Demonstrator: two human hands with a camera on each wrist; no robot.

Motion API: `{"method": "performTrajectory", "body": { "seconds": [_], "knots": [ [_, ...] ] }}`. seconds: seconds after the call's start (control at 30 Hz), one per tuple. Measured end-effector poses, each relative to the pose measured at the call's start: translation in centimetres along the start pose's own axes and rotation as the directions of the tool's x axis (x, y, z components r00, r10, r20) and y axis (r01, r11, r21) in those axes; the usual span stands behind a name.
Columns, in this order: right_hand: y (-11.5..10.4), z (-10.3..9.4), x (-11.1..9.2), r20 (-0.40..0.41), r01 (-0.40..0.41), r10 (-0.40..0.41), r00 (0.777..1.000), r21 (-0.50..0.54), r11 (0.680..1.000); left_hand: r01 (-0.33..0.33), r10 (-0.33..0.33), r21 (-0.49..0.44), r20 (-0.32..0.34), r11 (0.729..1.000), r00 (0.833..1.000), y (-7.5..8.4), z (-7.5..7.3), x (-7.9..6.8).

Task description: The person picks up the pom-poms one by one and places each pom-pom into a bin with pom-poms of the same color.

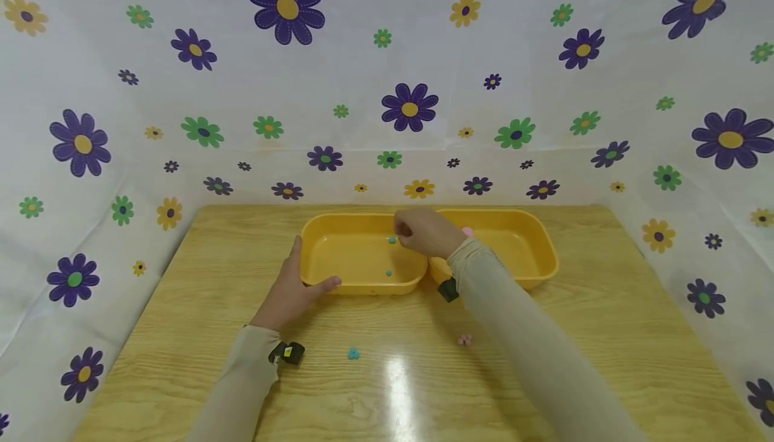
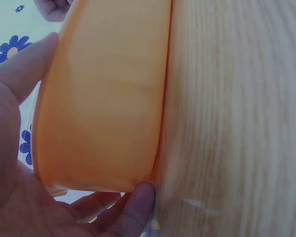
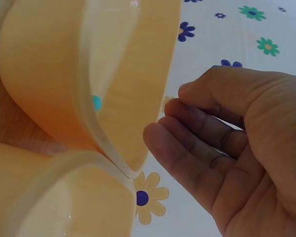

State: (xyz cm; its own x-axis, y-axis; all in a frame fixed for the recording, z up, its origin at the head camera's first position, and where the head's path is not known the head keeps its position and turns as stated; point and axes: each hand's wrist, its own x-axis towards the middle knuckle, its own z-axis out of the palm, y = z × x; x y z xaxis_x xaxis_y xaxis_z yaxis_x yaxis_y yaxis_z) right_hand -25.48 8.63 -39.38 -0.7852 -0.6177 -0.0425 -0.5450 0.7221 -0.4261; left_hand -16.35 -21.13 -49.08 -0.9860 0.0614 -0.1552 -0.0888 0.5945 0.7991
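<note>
My left hand (image 1: 290,297) holds the left end of a yellow plastic tray (image 1: 363,289), thumb along the near rim and fingers at the end wall. In the left wrist view, its fingertips (image 2: 140,200) curl against the tray's lower edge. My right hand (image 1: 426,232) hangs over the right end of that tray, its fingers loosely bent. Nothing shows between the thumb and fingertips in the right wrist view. Below it in the tray lie two small teal pieces, one (image 1: 392,240) near the hand and another (image 1: 389,273) closer to the front wall.
A second yellow tray (image 1: 547,264) adjoins the first on the right, partly covered by my right forearm. A pink piece (image 1: 467,232) shows in it. On the wooden table (image 1: 338,402) lie a teal flower-like piece (image 1: 353,354) and a pink one (image 1: 464,340). Flower-patterned cloth surrounds the table.
</note>
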Motion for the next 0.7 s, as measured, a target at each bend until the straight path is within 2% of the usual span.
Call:
{"method": "performTrajectory", "body": {
  "seconds": [0.17,0.37,0.53,0.7],
  "knots": [
    [0.5,-0.7,2.1,0.144,-0.009,0.018,0.989,-0.065,0.998,0.004,-0.004,-0.006,-0.003,1.000,1.000,-0.2,0.0,0.1],
    [0.5,-1.5,4.0,0.292,-0.028,0.086,0.953,-0.197,0.980,0.006,-0.006,0.000,-0.005,1.000,1.000,-0.3,0.0,0.3],
    [-0.5,-1.4,4.9,0.341,-0.047,0.134,0.931,-0.252,0.966,0.004,-0.004,-0.010,-0.004,1.000,1.000,-0.1,0.0,0.2],
    [-0.3,0.3,6.2,0.368,0.000,0.135,0.920,-0.344,0.939,0.011,-0.012,-0.012,-0.005,1.000,1.000,-0.2,0.0,0.2]
  ]
}}
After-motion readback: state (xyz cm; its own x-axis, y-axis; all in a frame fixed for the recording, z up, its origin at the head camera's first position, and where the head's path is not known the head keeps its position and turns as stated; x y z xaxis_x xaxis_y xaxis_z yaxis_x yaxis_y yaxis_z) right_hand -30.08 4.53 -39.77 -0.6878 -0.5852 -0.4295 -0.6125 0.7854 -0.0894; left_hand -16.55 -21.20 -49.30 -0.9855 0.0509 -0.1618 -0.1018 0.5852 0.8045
